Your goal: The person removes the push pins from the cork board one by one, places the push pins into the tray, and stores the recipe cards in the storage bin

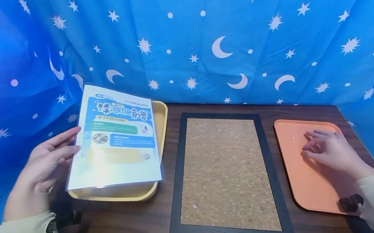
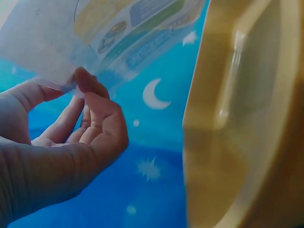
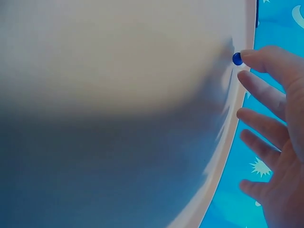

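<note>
My left hand (image 1: 48,159) pinches the left edge of a printed sheet in clear plastic (image 1: 117,140), as the left wrist view also shows. The sheet is tilted over a yellow tray (image 1: 140,195) and covers most of it. Over an orange tray (image 1: 306,187), my right hand (image 1: 331,152) hovers with its fingers spread in the right wrist view. Just off its fingertips is a small round bead-like thing (image 3: 237,59), blue in that view. A tiny pale thing (image 1: 292,138) shows on the orange tray, left of the fingers, in the head view.
Between the trays lies a cork board (image 1: 226,173) with a black frame (image 1: 228,231); small shiny spots show near its corners. All stand on a dark wooden table (image 1: 117,232). A blue curtain (image 1: 191,35) with stars and moons hangs behind and at the sides.
</note>
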The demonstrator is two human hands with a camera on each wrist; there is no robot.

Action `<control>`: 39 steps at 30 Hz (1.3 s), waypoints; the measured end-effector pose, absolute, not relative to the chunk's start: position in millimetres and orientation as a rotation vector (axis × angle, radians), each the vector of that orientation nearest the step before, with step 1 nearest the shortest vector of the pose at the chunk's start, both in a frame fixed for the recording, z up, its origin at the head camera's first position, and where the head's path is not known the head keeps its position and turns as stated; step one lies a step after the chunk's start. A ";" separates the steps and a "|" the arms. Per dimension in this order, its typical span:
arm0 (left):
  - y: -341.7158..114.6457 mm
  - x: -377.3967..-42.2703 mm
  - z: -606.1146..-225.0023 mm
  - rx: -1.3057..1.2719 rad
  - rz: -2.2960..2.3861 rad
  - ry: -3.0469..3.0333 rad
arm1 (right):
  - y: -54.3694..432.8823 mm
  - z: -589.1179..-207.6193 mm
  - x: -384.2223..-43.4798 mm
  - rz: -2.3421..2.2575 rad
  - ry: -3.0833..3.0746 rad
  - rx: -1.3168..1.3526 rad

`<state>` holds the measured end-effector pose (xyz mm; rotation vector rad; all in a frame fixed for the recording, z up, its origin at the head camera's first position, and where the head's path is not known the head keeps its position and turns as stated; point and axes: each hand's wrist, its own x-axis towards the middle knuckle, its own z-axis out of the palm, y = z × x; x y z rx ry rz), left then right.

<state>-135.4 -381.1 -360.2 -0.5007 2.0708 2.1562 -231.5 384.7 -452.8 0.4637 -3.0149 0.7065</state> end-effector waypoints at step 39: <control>-359.7 -143.1 -371.9 -0.496 1.277 2.619 | 334.6 -433.9 -214.9 0.550 -2.966 0.382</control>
